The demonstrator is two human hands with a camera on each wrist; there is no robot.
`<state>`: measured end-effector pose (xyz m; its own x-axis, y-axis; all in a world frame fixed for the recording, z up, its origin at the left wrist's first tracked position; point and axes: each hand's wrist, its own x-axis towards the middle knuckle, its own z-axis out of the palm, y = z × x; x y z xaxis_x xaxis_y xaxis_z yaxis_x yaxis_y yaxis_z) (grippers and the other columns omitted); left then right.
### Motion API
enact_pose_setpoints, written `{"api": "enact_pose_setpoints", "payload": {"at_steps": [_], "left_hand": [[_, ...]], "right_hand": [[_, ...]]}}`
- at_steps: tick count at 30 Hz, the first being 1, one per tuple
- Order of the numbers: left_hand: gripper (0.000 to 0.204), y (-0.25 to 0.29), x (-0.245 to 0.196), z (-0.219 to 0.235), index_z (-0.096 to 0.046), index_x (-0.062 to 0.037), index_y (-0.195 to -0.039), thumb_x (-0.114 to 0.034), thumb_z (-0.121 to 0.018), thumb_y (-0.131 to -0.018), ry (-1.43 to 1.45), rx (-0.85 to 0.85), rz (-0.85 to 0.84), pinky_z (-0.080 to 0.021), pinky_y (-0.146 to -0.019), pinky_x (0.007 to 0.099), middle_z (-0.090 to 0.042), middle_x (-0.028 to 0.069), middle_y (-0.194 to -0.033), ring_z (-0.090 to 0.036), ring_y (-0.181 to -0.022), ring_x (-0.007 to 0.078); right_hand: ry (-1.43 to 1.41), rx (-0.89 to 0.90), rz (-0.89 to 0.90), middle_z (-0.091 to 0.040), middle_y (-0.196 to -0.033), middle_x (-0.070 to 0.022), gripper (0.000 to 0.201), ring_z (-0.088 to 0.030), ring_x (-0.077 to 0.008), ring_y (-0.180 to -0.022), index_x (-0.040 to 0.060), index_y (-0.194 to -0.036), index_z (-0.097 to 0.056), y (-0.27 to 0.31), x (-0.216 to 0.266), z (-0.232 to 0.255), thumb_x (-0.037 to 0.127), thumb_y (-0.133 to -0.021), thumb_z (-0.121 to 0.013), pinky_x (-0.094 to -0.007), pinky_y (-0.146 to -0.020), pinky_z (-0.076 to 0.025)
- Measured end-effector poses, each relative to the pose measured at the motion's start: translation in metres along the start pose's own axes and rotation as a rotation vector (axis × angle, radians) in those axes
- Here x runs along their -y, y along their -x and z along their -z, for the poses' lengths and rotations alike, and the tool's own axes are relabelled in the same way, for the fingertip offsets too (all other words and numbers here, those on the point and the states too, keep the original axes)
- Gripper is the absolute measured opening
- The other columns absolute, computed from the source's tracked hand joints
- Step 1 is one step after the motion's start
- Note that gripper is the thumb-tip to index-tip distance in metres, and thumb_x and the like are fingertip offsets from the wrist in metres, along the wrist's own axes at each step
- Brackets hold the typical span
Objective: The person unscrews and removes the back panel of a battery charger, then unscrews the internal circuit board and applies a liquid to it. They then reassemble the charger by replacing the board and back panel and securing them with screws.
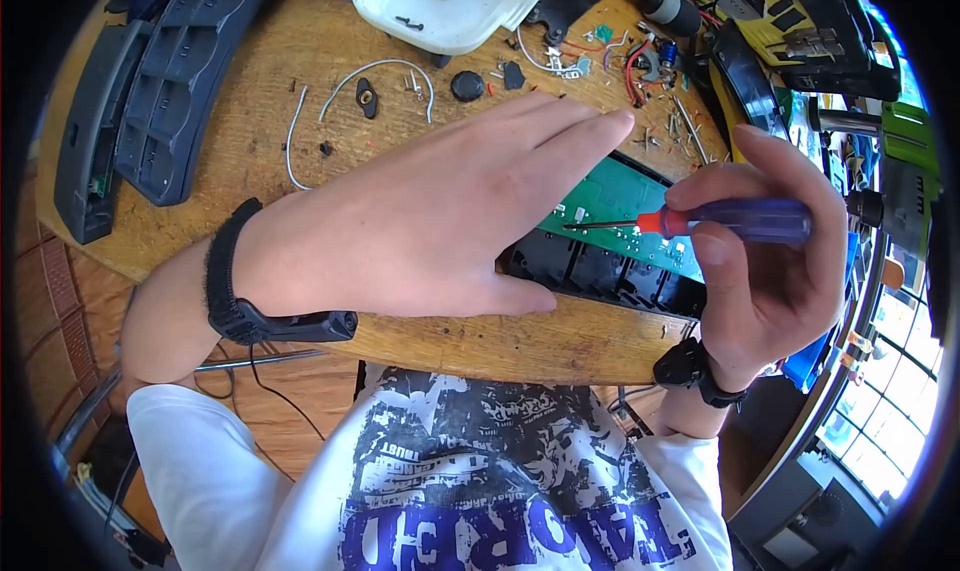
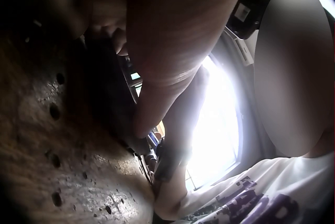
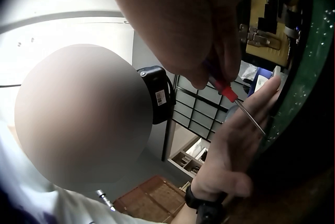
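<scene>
A green circuit board (image 1: 610,206) lies in a black housing (image 1: 590,266) on the wooden bench. The right hand (image 1: 775,261) grips a screwdriver with a purple handle (image 1: 765,220) and red collar; in the head view its tip meets the board's left part. The left hand (image 1: 480,186) lies across the board's left end with fingers straight, thumb over the housing's front edge. In the right wrist view the screwdriver shaft (image 3: 250,116) reaches the board (image 3: 309,72), with the left hand (image 3: 230,140) beyond it. What the left palm touches is hidden.
Dark plastic trays (image 1: 185,81) stand at the bench's left. A white container (image 1: 440,11) with screws sits at the back. Loose wires, a black knob (image 1: 467,86) and small parts lie behind the hands. A yellow case (image 1: 770,16) and a green tool (image 1: 908,136) are at the right.
</scene>
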<state>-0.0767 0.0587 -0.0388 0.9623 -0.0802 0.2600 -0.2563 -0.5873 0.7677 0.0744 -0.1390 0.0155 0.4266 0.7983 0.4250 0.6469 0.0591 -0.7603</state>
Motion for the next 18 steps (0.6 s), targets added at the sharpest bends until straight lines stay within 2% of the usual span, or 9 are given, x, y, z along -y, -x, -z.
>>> {"api": "enact_pose_setpoints", "payload": {"at_steps": [6, 8, 9, 11, 12, 14, 15, 16, 18], "left_hand": [[0.117, 0.000, 0.000, 0.001, -0.032, -0.0067, -0.171, -0.021, -0.096, -0.074, 0.016, 0.013, 0.006, -0.040, -0.124, 0.0508, -0.051, 0.0240, -0.157, -0.049, -0.145, 0.0448], [0.117, 0.001, 0.000, 0.000, -0.032, -0.0069, -0.171, -0.021, -0.096, -0.074, 0.013, 0.021, 0.005, -0.040, -0.124, 0.0509, -0.050, 0.0233, -0.159, -0.048, -0.146, 0.0444], [0.116, 0.002, 0.001, -0.001, -0.033, -0.0075, -0.170, -0.021, -0.096, -0.074, -0.001, 0.002, 0.002, -0.040, -0.125, 0.0509, -0.049, 0.0228, -0.160, -0.048, -0.147, 0.0446], [0.114, 0.000, 0.000, 0.001, -0.034, -0.0080, -0.170, -0.021, -0.096, -0.075, -0.019, -0.012, -0.004, -0.039, -0.125, 0.0509, -0.048, 0.0223, -0.162, -0.048, -0.147, 0.0448], [0.110, -0.003, -0.001, 0.004, -0.038, -0.0061, -0.168, -0.021, -0.095, -0.076, -0.024, -0.072, -0.060, -0.043, -0.122, 0.0494, -0.050, 0.0216, -0.161, -0.050, -0.146, 0.0425], [0.105, -0.011, -0.002, 0.015, -0.042, -0.0042, -0.166, -0.021, -0.095, -0.077, -0.031, -0.119, -0.119, -0.046, -0.119, 0.0480, -0.051, 0.0210, -0.161, -0.052, -0.145, 0.0403], [0.088, -0.017, -0.001, 0.025, -0.051, -0.0014, -0.159, -0.017, -0.091, -0.082, -0.007, -0.184, -0.251, -0.050, -0.112, 0.0446, -0.057, 0.0209, -0.154, -0.058, -0.138, 0.0371], [0.073, -0.021, -0.001, 0.034, -0.060, 0.0013, -0.152, -0.012, -0.087, -0.086, 0.019, -0.246, -0.383, -0.054, -0.106, 0.0411, -0.064, 0.0209, -0.148, -0.064, -0.131, 0.0340], [0.070, -0.026, -0.001, 0.045, -0.061, 0.0015, -0.150, -0.011, -0.087, -0.087, -0.017, -0.206, -0.427, -0.054, -0.105, 0.0405, -0.065, 0.0208, -0.146, -0.064, -0.130, 0.0334]], "right_hand": [[-0.032, 0.020, 0.021, -0.076, -0.094, -0.0210, 0.063, -0.072, -0.0206, -0.078, -0.0173, -0.145, -0.053, -0.001, 0.001, -0.001, 0.016, -0.099, -0.081, -0.0306, -0.075, -0.058], [-0.045, 0.175, 0.144, -0.076, -0.094, -0.0224, 0.070, -0.073, -0.0214, -0.082, -0.0207, -0.150, -0.045, -0.006, -0.005, 0.007, 0.015, -0.101, -0.079, -0.0327, -0.075, -0.060], [-0.046, 0.172, 0.145, -0.076, -0.094, -0.0224, 0.070, -0.073, -0.0214, -0.082, -0.0207, -0.150, -0.045, -0.008, -0.006, 0.007, 0.015, -0.101, -0.079, -0.0327, -0.075, -0.060], [-0.145, 0.207, 0.151, -0.077, -0.098, -0.0246, 0.076, -0.075, -0.0245, -0.089, -0.0218, -0.156, -0.036, -0.009, -0.006, 0.005, 0.010, -0.101, -0.077, -0.0365, -0.078, -0.063], [-0.145, 0.200, 0.151, -0.077, -0.098, -0.0246, 0.076, -0.075, -0.0245, -0.089, -0.0218, -0.156, -0.036, -0.007, -0.003, 0.000, 0.010, -0.101, -0.077, -0.0365, -0.078, -0.063], [-0.247, -0.015, 0.098, -0.077, -0.103, -0.0260, 0.081, -0.076, -0.0289, -0.097, -0.0202, -0.161, -0.028, 0.003, 0.001, -0.017, 0.006, -0.100, -0.076, -0.0389, -0.084, -0.065], [-0.285, 0.145, 0.316, -0.077, -0.108, -0.0274, 0.085, -0.078, -0.0327, -0.102, -0.0173, -0.161, -0.025, -0.010, -0.026, -0.007, -0.002, -0.096, -0.078, -0.0392, -0.090, -0.065], [-0.286, 0.131, 0.314, -0.077, -0.108, -0.0274, 0.085, -0.078, -0.0327, -0.102, -0.0173, -0.161, -0.025, -0.001, -0.027, -0.003, -0.002, -0.096, -0.078, -0.0392, -0.090, -0.065], [-0.193, 0.079, 0.125, -0.077, -0.110, -0.0284, 0.087, -0.079, -0.0348, -0.107, -0.0136, -0.160, -0.026, 0.000, -0.002, -0.006, -0.009, -0.092, -0.080, -0.0394, -0.091, -0.064]]}}
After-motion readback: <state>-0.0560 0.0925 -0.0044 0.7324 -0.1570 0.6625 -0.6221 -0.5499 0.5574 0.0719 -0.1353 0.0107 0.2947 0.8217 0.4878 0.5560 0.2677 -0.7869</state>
